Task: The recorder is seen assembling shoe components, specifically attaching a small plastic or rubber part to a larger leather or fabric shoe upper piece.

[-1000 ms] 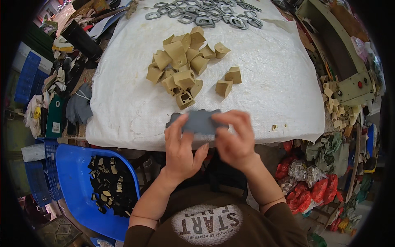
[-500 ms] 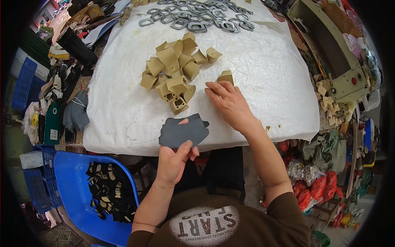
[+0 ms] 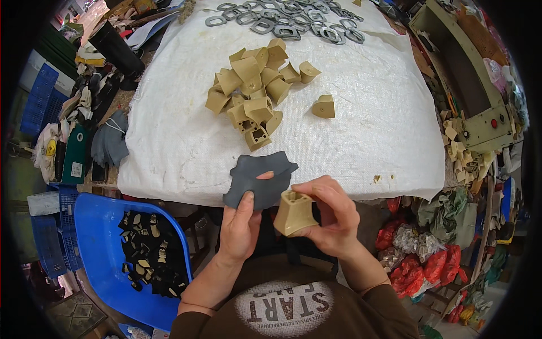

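Note:
My left hand [image 3: 239, 233] grips a dark grey sheet piece with notched edges [image 3: 247, 172], perhaps leather. A fingertip pokes up through a slit in its middle. Close beside it, my right hand [image 3: 337, 219] holds a beige shoe heel [image 3: 296, 217] between thumb and fingers, its narrow hollow end upward. Both hands are at the table's near edge. Farther off on the white sheet lies a pile of similar beige heels [image 3: 247, 76], several showing holes in their ends. A single heel [image 3: 323, 107] sits apart, to the right of the pile.
White woven sheeting [image 3: 372, 147] covers the table. Grey rings [image 3: 285, 31] are spread at its far end. A blue tub [image 3: 93, 243] with black and beige scraps stands lower left. At right are a beige machine box [image 3: 485, 127] and red plastic bags [image 3: 432, 265].
My right hand has come back toward me from beside the lone heel and now shows a heel in its grip. The grey piece lies more open in my left hand. The view has shifted slightly.

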The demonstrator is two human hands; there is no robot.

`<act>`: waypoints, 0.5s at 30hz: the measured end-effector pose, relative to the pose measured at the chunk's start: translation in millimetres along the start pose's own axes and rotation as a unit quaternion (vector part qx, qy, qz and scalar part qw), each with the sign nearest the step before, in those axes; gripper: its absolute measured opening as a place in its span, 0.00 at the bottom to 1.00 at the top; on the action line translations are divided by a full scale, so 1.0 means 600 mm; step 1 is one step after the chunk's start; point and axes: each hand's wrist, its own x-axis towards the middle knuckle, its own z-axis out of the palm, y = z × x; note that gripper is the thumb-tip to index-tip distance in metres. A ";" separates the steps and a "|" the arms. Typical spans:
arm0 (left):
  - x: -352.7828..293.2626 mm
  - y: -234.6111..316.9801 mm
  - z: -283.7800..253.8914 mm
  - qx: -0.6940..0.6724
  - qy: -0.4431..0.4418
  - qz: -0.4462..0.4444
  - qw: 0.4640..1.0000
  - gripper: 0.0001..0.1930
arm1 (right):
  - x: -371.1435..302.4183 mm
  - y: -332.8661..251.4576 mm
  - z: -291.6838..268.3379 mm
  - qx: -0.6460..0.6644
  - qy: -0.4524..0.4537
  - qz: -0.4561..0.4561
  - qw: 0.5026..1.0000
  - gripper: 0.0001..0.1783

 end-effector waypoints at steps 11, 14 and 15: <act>-0.024 0.017 0.019 -0.107 -0.096 -0.023 0.989 0.22 | -0.001 0.016 0.029 -0.024 0.059 -0.117 0.991 0.29; -0.025 0.018 0.019 -0.113 -0.115 -0.023 0.987 0.22 | -0.001 0.017 0.028 -0.021 0.061 -0.125 0.990 0.29; -0.025 0.017 0.018 -0.112 -0.115 -0.023 0.987 0.22 | -0.002 0.019 0.027 -0.023 0.061 -0.124 0.990 0.29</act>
